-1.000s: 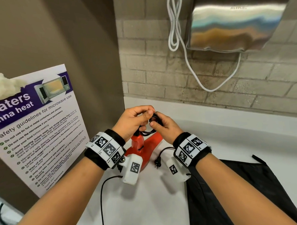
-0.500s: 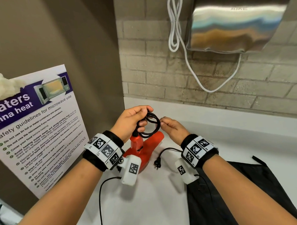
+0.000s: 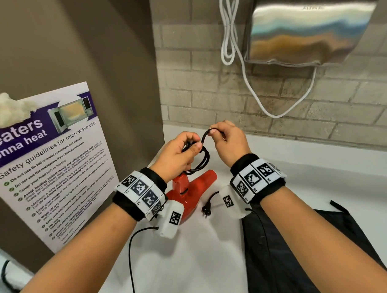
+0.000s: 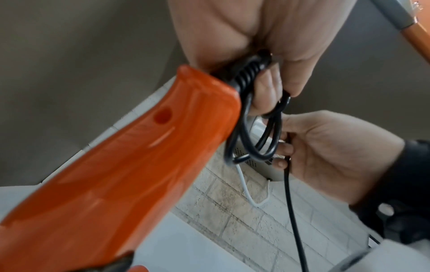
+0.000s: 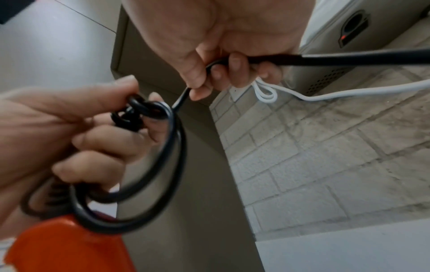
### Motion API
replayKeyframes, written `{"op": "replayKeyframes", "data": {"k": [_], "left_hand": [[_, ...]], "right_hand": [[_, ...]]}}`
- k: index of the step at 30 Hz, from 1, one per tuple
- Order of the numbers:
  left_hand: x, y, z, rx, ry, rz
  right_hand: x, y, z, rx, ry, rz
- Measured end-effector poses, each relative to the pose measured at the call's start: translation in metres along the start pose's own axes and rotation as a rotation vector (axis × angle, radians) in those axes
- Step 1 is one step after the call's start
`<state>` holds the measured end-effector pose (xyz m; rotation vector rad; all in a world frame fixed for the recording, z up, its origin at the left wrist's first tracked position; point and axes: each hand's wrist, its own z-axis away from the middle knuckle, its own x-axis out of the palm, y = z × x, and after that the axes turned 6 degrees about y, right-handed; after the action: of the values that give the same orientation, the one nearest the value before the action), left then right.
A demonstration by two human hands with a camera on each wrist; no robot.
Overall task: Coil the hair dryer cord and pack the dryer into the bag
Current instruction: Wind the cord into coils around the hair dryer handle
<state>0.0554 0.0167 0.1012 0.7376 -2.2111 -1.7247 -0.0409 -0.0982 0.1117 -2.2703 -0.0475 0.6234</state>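
While left hand [image 3: 177,155] clamps springy cord [image 3: 203,161] loops, right hand [image 3: 228,140] pinches slack; we grip at the crossings.

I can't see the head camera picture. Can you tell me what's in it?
Two hands coil a black cord above a red hair dryer on a white counter. The left hand holds the loops; the right hand pinches the next bend. A black bag lies at the right.

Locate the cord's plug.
In the head view the plug lies on the white counter, between the red hair dryer and the black bag, below the right hand.
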Motion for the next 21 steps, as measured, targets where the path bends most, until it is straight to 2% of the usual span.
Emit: {"op": "replayKeyframes", "data": {"k": [4, 9, 13, 16, 21], "left_hand": [[0.0, 0.0, -0.001, 0.011, 0.015, -0.007], [0.002, 0.001, -0.001, 0.028, -0.045, -0.033], [0.001, 0.002, -0.001, 0.029, -0.072, -0.04], [0.0, 0.001, -0.001, 0.016, -0.052, -0.012], [-0.004, 0.0, -0.002, 0.02, -0.042, 0.006]], "right_hand": [[-0.004, -0.017, 0.002, -0.075, 0.03, -0.064], [-0.005, -0.031, 0.008, -0.13, 0.031, -0.105], [-0.006, -0.033, 0.008, -0.114, 0.058, -0.066], [-0.011, -0.032, 0.008, -0.117, 0.022, 0.051], [-0.02, -0.035, 0.008, -0.143, -0.157, 0.441]]}}
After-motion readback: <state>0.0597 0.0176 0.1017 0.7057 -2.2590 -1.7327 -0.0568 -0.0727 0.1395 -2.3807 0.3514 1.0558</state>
